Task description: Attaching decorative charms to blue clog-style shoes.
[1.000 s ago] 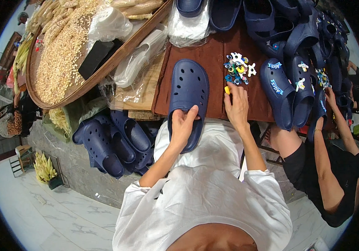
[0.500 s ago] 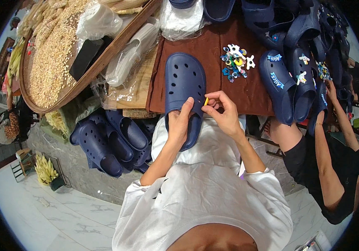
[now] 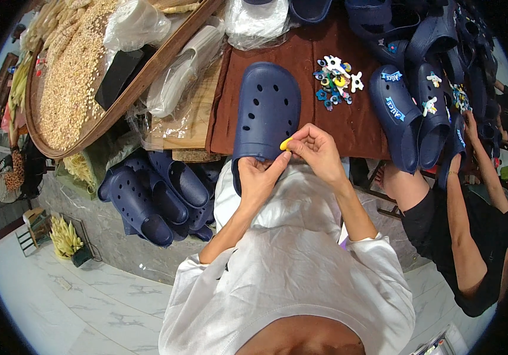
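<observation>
Pinching a small yellow charm (image 3: pixel 285 144) between the thumb and fingers (image 3: pixel 309 134) of the right hand (image 3: pixel 322 158), close beside the right-hand edge of a navy clog (image 3: pixel 268 121). Grasping that clog near its opening with the left hand (image 3: pixel 258 179), with most of the left fingers hidden inside and with the thumb just below the charm; cannot tell whether touching it. Pointing the clog's toe away, beyond the left fingers, over a brown-covered bench (image 3: pixel 354 133). Facing a loose pile of coloured charms (image 3: pixel 334 81) on the bench, beyond and slightly right of the right fingers. Having a charm-decorated navy pair (image 3: pixel 405 121) farther right of those fingers, with a co-worker's hand (image 3: pixel 471 127) past it. Having a heap of navy clogs (image 3: pixel 137 200) left of the left fingers, and a brown-rimmed tray (image 3: pixel 158 66) of pale kernels (image 3: pixel 70 100) farther ahead on that side.
</observation>
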